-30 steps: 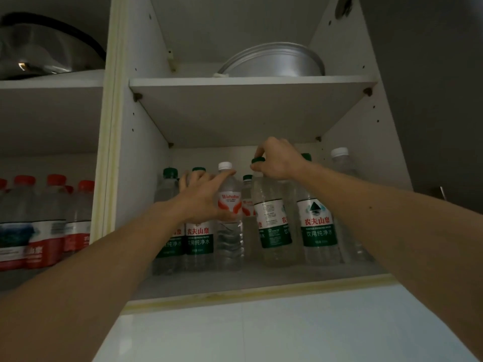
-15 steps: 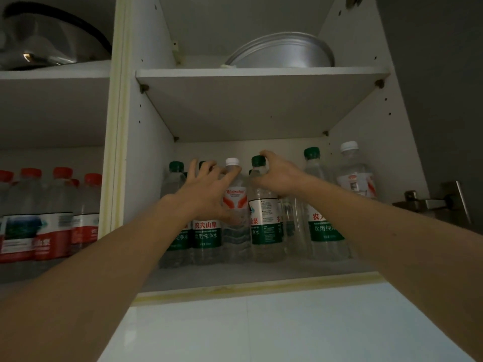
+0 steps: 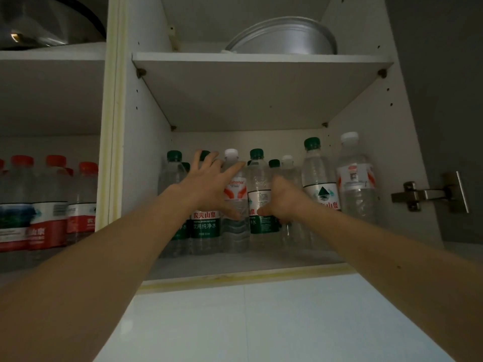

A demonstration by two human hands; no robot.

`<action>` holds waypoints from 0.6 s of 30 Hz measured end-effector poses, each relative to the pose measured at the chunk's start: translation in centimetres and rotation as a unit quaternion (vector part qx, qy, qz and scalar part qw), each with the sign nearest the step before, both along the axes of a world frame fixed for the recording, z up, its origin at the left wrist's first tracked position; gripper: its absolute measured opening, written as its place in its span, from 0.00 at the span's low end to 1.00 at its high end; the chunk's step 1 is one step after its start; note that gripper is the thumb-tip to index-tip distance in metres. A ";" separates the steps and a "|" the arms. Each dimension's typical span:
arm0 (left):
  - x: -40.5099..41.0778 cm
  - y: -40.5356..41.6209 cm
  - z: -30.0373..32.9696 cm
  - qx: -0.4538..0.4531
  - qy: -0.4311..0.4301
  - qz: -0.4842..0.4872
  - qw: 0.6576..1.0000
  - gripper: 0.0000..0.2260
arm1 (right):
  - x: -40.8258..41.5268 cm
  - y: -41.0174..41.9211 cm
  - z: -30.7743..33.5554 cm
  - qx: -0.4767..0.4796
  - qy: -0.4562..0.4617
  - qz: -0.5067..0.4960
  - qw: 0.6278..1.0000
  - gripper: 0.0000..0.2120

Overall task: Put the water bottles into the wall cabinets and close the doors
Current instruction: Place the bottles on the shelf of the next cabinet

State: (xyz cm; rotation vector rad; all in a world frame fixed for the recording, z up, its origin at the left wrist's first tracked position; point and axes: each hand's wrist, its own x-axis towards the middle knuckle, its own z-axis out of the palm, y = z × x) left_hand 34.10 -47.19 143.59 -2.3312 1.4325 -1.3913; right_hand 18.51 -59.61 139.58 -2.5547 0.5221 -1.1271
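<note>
Low in the middle of the frame, inside the right-hand cabinet, both of my hands are among the water bottles on the bottom shelf (image 3: 235,265). My right hand (image 3: 283,202) wraps the waist of a green-capped bottle (image 3: 257,189), thumb across its label and fingers curled behind it. My left hand (image 3: 209,189) is spread wide, fingers straight, palm pressing on the white-capped bottle (image 3: 234,205) just left of it and on the green-capped ones beyond.

What matters for the next move: the held bottle stands upright, long axis vertical, directly ahead of my right hand and touching its neighbour on the left. A gap shows between it and the tall green-capped bottle (image 3: 320,189) further right, with smaller bottles half hidden behind my hand. The right hand is plainly the one on it; the left only steadies the row.

I judge the bottle is seated or nearly so, though I cannot see its base clearly. Letting go should be gentle, because the row is packed tight and a nudge could topple one.

At the left edge of the frame, red-capped bottles (image 3: 47,205) fill the other cabinet. At the right edge, a door hinge (image 3: 423,195) shows the door is open, so closing is yet to come.
</note>
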 end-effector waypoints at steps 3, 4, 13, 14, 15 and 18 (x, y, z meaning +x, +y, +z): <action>-0.1 -0.3 -0.1 0.002 0.000 0.016 1.000 0.58 | 0.6 0.2 -0.2 -0.012 -0.002 -0.022 1.000 0.13; -0.1 -0.3 -0.1 0.002 -0.001 0.019 1.000 0.58 | 0.8 0.2 -0.3 -0.010 -0.004 -0.024 1.000 0.12; 0.1 -0.4 -0.2 0.003 -0.010 0.036 0.999 0.57 | 0.5 0.6 -0.8 -0.018 -0.023 -0.030 0.999 0.19; 0.0 -0.3 -0.2 0.004 -0.013 0.038 0.999 0.57 | -0.1 0.7 -1.0 -0.023 -0.028 -0.031 0.999 0.17; -0.3 -0.2 -0.3 0.003 -0.016 0.040 0.999 0.56 | -0.8 0.7 -1.1 -0.029 -0.039 -0.032 0.998 0.15; -1.9 0.2 -0.3 -0.046 -0.058 0.021 0.997 0.48 | -3.9 0.4 -1.6 -0.071 -0.140 -0.029 0.987 0.06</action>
